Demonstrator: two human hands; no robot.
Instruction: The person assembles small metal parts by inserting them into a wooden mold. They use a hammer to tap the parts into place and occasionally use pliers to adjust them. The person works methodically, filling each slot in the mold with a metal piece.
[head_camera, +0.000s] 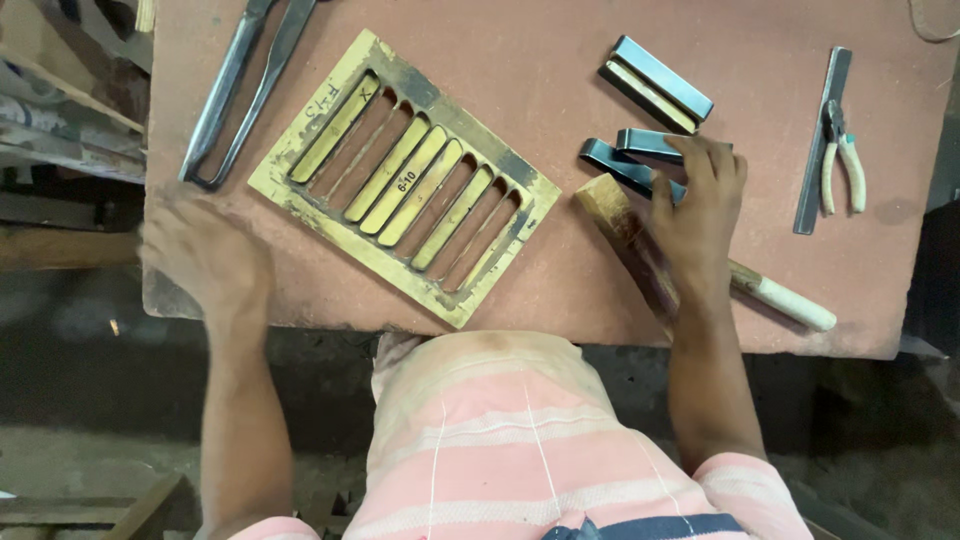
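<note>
A yellowish slotted mould frame (404, 178) lies tilted on the reddish worktop (540, 60), with several bars set in its slots. My left hand (200, 250) rests, blurred, on the worktop's near left corner, beside the frame and holding nothing I can see. My right hand (700, 200) lies flat over a wooden-handled tool (640, 250), fingertips touching dark metal clips (625, 160). Its fingers are spread, not gripping.
Long metal tongs (240, 85) lie at the far left. A rectangular metal channel piece (657, 85) sits beyond my right hand. Pliers (845, 160) and a flat metal strip (822, 135) lie at the right. Dark floor lies below the worktop edge.
</note>
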